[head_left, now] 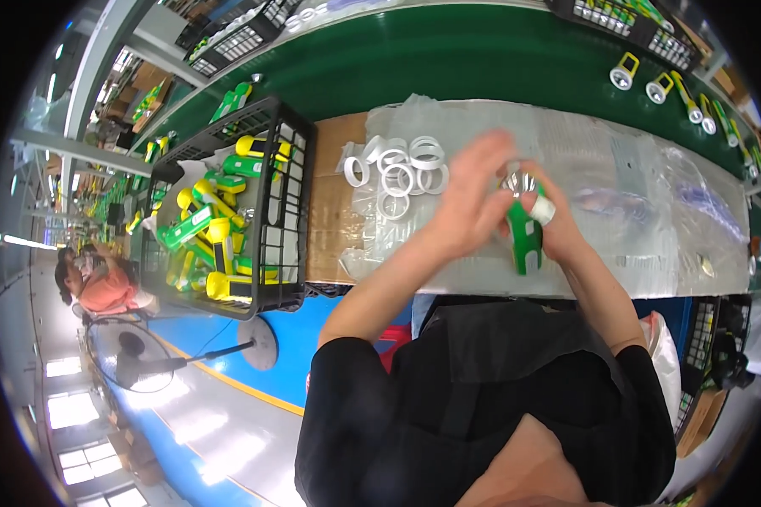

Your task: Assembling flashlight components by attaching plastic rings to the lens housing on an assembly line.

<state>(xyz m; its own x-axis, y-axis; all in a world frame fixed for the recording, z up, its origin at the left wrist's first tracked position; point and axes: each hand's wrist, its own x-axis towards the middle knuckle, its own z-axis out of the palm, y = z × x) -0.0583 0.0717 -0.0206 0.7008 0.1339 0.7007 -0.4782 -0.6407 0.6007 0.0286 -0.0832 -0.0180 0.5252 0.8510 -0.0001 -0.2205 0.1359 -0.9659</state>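
Note:
A green flashlight [526, 241] with a shiny reflector head [518, 182] stands out over the plastic-covered worktop, its head away from me. My right hand [558, 228] is closed around it, with a white wrap [543, 209] on one finger. Beside the head, my left hand [473, 198] is blurred by motion, its fingers stretched out and its thumb side close to the reflector. Whether it touches the flashlight I cannot tell. To the left of my left hand lies a loose pile of white rings [396, 178].
A black crate [289, 198] full of green and yellow flashlights [220, 241] stands at the left on cardboard [334, 228]. Several flashlights [623, 72] line the green bench [448, 51] at the far right. A floor fan [135, 355] and a seated person [106, 283] are at the left.

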